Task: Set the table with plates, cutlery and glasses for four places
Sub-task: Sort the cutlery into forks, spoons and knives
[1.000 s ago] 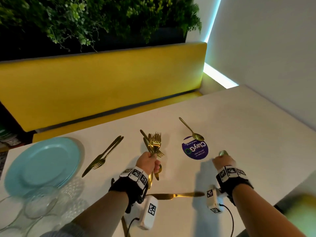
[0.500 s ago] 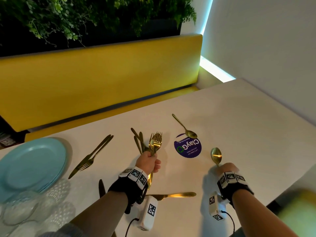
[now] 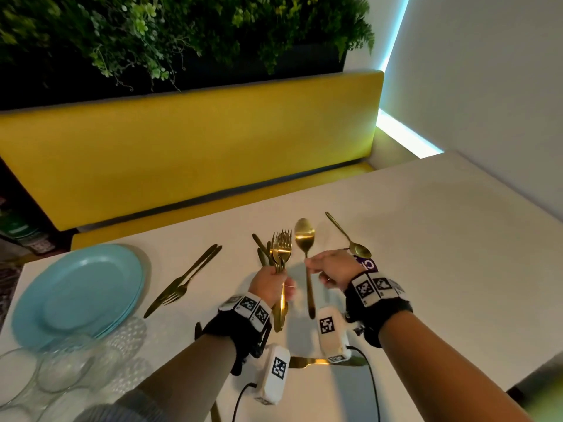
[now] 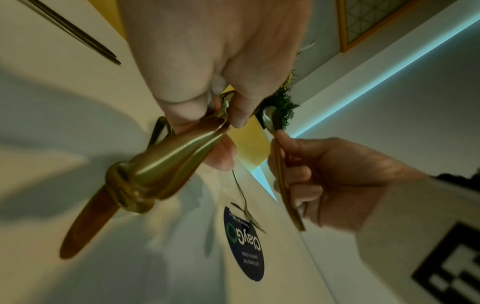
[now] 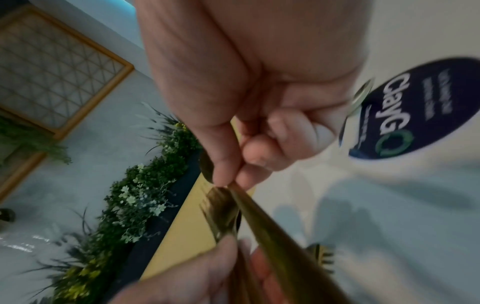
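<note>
Gold spoon (image 3: pixel 305 239) pinched in right hand (image 3: pixel 334 269) fingers (image 3: pixel 311 263), upright

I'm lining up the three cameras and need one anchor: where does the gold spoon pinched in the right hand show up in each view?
Head: gold spoon upright at centre, pinched by the right hand, just right of the fork bundle.
Left wrist: spoon right of centre, bowl above the right hand.
Right wrist: its handle runs toward the lower right from the pinch; bowl mostly hidden.
Shared landmark: the round ClayGo sticker.
</note>
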A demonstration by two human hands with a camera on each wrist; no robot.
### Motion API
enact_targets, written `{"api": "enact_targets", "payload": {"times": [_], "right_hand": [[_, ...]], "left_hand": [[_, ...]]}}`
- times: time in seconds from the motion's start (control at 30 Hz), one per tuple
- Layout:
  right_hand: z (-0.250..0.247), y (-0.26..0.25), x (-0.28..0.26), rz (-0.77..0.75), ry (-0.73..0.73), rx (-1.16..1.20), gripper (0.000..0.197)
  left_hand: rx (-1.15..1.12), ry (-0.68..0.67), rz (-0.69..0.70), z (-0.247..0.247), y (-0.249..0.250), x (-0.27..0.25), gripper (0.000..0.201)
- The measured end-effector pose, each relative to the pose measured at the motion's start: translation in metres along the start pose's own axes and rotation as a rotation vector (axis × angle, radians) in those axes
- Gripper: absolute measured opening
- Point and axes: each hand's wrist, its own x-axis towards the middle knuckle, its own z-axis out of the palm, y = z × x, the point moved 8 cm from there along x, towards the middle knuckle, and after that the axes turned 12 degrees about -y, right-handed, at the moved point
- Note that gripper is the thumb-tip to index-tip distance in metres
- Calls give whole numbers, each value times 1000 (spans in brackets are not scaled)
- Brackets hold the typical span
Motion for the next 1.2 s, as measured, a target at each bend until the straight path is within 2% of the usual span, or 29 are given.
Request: {"api": "enact_targets", "payload": {"times": [0.13,0.33,0.6,0.77,0.9,1.0,1.07,1.2], "right_hand": [[34,-14,9,-7,-75,23,10],[53,-9,22,15,-79,-21,9],[56,-10,37,11,-57,-130,10],[44,-15,45,7,-78,-222,12],[-4,-26,58,58,60,-342,25],[-53,-35,74,126,247,-589,36],[-80,-36,82,161,359,-684,32],[-109,-25,96,236,448,-707,17]], "left_hand": [[49,9,33,-11,10,0,20],[-40,-11,10,-19,0,3,21],[-102,-45,-6,-20,-6,9,22],[-11,27,-17,-31,-7,16,24],[3,80,-30,-50,-4,22,26],[5,112,-25,-70,-3,24,24],[10,153,-19,-84,-3,24,24],[-8,221,-28,-108,-7,23,23]]}}
